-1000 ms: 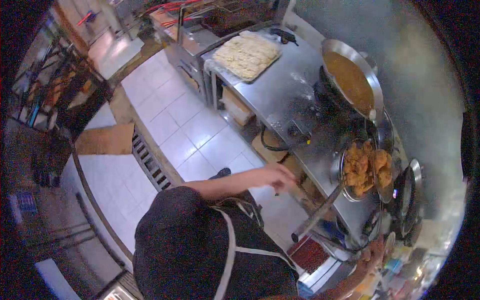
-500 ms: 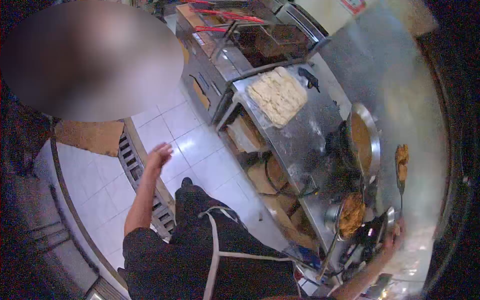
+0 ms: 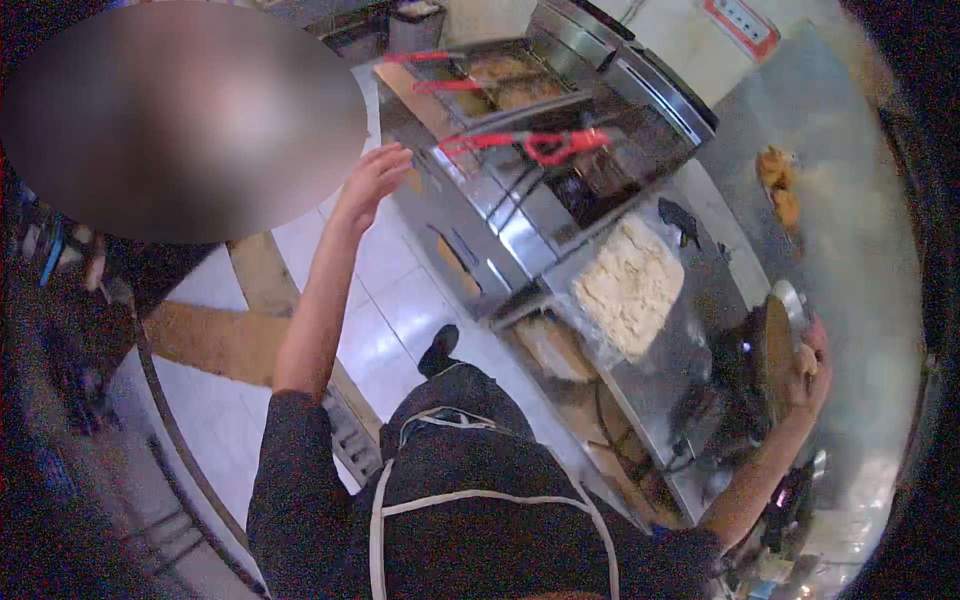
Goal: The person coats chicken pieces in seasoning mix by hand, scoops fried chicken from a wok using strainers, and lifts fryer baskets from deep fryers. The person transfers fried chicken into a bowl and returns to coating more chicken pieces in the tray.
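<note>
The fried pieces [image 3: 777, 187] are held in the air beyond my right hand [image 3: 812, 380], at the far end of a skimmer [image 3: 794, 237], with the metal wall [image 3: 850, 270] behind them. My right hand is closed in a grip on the skimmer; blur hides most of its shaft. Step in hand, as I judge it: carrying the loaded skimmer. The next move calls for a firm wrist and a level skimmer; a tilt could spill a piece.

Immediately left of my right hand is the pan [image 3: 793, 303]. I cannot tell whether my fingers touch its rim. Farther left of that hand, on the steel worktop [image 3: 655, 390], lies a pale, lumpy mass [image 3: 632, 288]. Between my hands and farther forward stands the fryer unit [image 3: 525, 235], with red handles [image 3: 570, 147] lying over it.

My left hand [image 3: 377, 185] is raised beside that unit, fingers loosely extended, holding nothing.
</note>
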Available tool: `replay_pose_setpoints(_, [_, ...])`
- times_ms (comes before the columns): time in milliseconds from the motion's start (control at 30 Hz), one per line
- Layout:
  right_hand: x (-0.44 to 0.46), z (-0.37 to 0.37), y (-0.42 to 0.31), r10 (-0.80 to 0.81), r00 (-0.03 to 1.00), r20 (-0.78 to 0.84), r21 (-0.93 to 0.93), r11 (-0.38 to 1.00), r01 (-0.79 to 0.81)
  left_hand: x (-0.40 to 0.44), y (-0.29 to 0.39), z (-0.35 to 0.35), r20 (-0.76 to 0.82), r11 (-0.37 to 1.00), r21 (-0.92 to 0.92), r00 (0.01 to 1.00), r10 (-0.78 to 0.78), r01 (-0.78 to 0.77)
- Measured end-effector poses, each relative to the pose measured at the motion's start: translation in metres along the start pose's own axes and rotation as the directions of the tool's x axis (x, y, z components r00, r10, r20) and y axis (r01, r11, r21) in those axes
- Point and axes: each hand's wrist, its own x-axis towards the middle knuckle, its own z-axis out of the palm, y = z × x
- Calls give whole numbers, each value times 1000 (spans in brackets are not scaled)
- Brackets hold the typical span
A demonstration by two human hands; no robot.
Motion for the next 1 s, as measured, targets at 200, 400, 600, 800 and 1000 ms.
replay_pose_setpoints(200, [85, 131, 57, 42, 993, 110, 81, 995, -51, 191, 12, -1, -24, 844, 513, 980, 196, -156])
replay_pose_setpoints(400, [162, 242, 88, 102, 993, 56, 62, 993, -105, 359, -38, -17, 491, 286, 783, 832, 259, -552])
replay_pose_setpoints(600, [178, 366, 102, 152, 987, 44, 167, 973, -157, 497, -76, -19, 444, 707, 659, 626, -641, 257])
replay_pose_setpoints(800, [182, 490, 105, 186, 962, -199, 250, 959, -134, 506, -114, -9, 637, 372, 188, 175, -751, 909])
replay_pose_setpoints(1000, [177, 558, 110, 199, 940, -275, 335, 937, -100, 526, -55, 0, 796, 646, 133, 308, -522, 752])
